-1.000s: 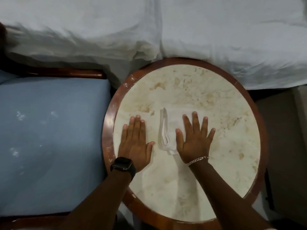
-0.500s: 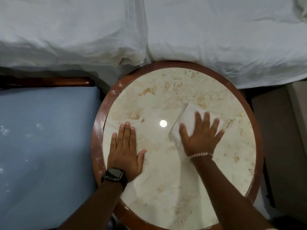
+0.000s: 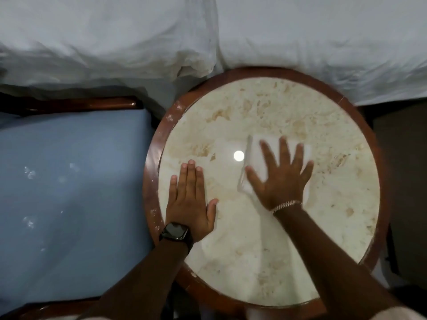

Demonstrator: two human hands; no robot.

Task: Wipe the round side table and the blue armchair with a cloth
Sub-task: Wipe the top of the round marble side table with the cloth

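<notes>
The round side table (image 3: 360, 116) has a cream marble top inside a brown wooden rim. A white cloth (image 3: 255, 158) lies on the marble right of centre, blurred. My right hand (image 3: 280, 179) presses flat on the cloth with its fingers spread and hides most of it. My left hand (image 3: 189, 199), with a black watch on the wrist, rests flat on the bare marble by the left rim and holds nothing. The blue armchair (image 3: 76, 192) stands to the left, touching the table, with white specks (image 3: 30, 174) on its seat.
A bed with white sheets (image 3: 300, 42) runs along the far side, its edge against the table rim. The chair's wooden arm (image 3: 80, 103) lies below the sheets. A bright light reflection (image 3: 238, 155) sits on the marble. Dark floor shows at the right.
My right hand moved onto the cloth, which lay folded between my hands, and slid it right and farther away. My left hand stayed flat near the left rim.
</notes>
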